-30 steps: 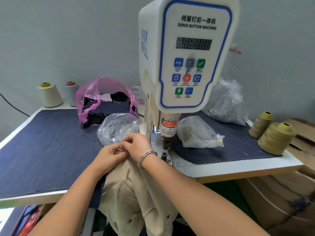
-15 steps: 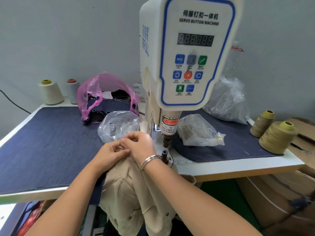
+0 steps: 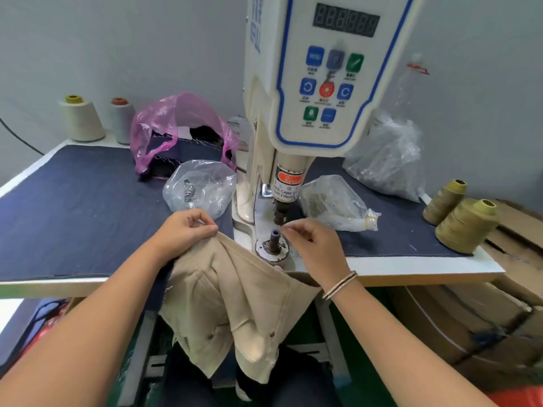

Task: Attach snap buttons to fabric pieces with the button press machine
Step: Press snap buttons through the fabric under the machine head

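The left hand (image 3: 183,232) pinched the top edge of the beige fabric (image 3: 235,295), which hung down from the table edge (image 3: 411,270). The right hand (image 3: 314,248) had its fingertips (image 3: 286,229) curled together just beside the lower die (image 3: 274,240) of the button machine (image 3: 311,83); possibly they pinched a small snap, but it was too small to tell.

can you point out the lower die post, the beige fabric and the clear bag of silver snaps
lower die post (image 3: 274,237), head view, on the dark upright pin.
beige fabric (image 3: 235,289), head view, on the flat middle fold.
clear bag of silver snaps (image 3: 199,189), head view, on the bag's front beside the metal pieces.
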`<move>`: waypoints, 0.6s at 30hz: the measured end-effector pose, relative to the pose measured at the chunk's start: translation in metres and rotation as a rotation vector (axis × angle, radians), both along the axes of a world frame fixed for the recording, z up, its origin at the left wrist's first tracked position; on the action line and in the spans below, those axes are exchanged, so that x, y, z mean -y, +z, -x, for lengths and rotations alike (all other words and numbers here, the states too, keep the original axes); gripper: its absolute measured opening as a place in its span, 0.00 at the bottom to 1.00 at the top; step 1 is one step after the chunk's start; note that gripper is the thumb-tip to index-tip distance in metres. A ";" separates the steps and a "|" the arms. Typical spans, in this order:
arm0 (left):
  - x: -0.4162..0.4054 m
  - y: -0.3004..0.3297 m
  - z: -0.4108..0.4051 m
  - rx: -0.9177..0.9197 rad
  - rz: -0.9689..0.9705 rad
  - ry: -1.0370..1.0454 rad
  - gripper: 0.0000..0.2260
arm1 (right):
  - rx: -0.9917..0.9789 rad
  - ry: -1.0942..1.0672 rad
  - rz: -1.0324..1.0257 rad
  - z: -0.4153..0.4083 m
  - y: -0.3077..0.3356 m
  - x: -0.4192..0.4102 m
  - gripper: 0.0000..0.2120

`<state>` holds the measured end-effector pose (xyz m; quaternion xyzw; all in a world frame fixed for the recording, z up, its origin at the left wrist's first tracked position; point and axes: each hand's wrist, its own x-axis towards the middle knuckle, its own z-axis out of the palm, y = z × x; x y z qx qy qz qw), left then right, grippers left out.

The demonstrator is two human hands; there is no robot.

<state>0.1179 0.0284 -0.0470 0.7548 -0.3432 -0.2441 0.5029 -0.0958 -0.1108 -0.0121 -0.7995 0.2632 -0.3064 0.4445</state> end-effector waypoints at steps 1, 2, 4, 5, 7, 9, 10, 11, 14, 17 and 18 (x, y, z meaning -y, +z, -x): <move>0.000 0.000 0.000 -0.001 0.000 0.002 0.04 | 0.006 0.007 0.015 -0.004 0.000 0.000 0.06; -0.001 0.001 0.000 0.000 -0.001 0.005 0.04 | 0.005 0.010 0.035 -0.008 -0.001 0.000 0.07; -0.001 0.001 0.000 0.000 -0.001 0.006 0.04 | -0.019 0.018 0.099 -0.012 -0.001 0.001 0.05; -0.001 0.001 0.000 -0.002 -0.001 0.006 0.04 | -0.033 0.024 0.137 -0.012 -0.001 0.002 0.04; -0.001 0.001 0.000 -0.001 -0.003 0.007 0.04 | -0.052 0.033 0.215 -0.011 0.001 0.004 0.04; -0.001 0.002 -0.001 0.006 -0.004 0.007 0.04 | -0.082 0.036 0.287 -0.011 0.003 0.006 0.03; -0.001 0.002 0.000 0.007 -0.004 0.005 0.04 | -0.103 0.038 0.318 -0.011 0.005 0.006 0.02; -0.001 0.002 0.000 0.007 -0.005 0.004 0.04 | -0.124 0.040 0.345 -0.011 0.006 0.006 0.03; -0.001 0.003 0.000 -0.001 -0.003 0.001 0.04 | -0.145 0.050 0.383 -0.012 0.008 0.007 0.05; -0.001 0.003 0.002 -0.005 -0.003 0.002 0.04 | -0.122 0.050 0.370 -0.012 0.008 0.007 0.05; -0.001 0.004 0.002 -0.005 -0.002 0.002 0.04 | -0.111 0.048 0.362 -0.011 0.008 0.007 0.05</move>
